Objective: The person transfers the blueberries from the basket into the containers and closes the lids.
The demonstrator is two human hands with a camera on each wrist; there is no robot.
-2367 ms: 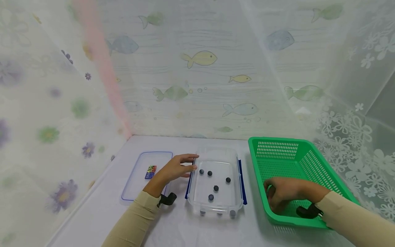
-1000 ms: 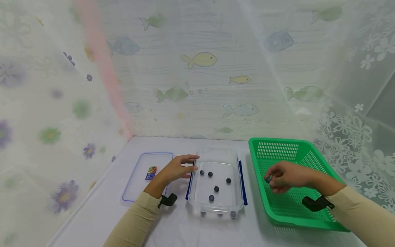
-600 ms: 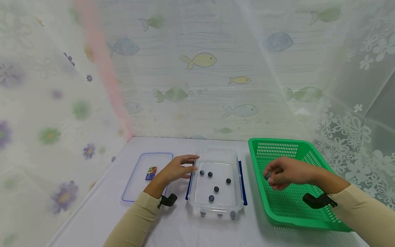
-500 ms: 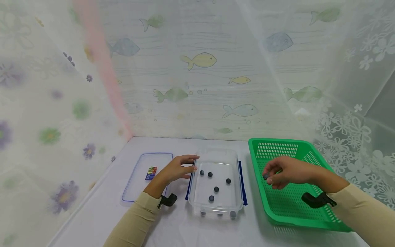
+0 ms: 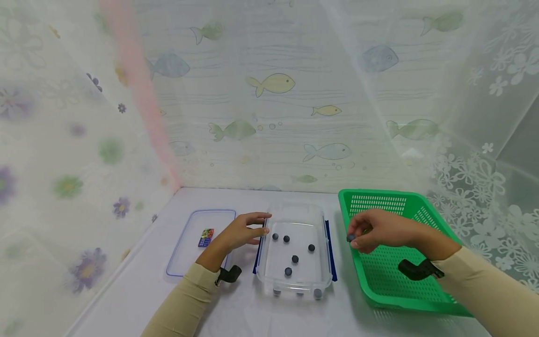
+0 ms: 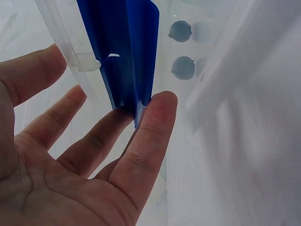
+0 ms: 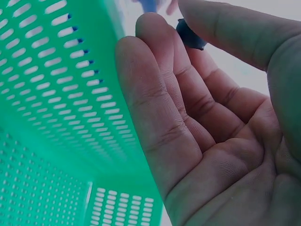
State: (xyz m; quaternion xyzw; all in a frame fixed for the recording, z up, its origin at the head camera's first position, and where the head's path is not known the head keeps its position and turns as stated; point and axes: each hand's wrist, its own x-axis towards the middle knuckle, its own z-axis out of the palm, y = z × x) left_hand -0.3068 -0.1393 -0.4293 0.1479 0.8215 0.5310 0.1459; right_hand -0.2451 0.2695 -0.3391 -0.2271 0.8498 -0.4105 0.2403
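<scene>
My right hand [image 5: 385,229] pinches a blueberry [image 5: 351,238] between thumb and fingertips, above the left rim of the green basket [image 5: 365,295]. Up close in the right wrist view, that dark blueberry [image 7: 190,35] shows at the tip of the thumb. The clear plastic container [image 5: 269,280] stands in the middle with several blueberries [image 5: 295,259] spread over its floor. My left hand [image 5: 242,230] rests with loosely extended fingers against the container's left side. In the left wrist view its fingertips [image 6: 162,101] touch the blue side latch [image 6: 120,52].
A clear lid [image 5: 180,243] with a blue rim and a colourful label [image 5: 206,238] lies flat to the left. The basket stands close to the container's right latch [image 5: 330,250]. A curtain with printed fish [image 5: 275,83] hangs behind the white table [image 5: 294,318].
My right hand came up from the basket's floor with the blueberry and moved left to the basket's rim. My left hand and the container stayed put.
</scene>
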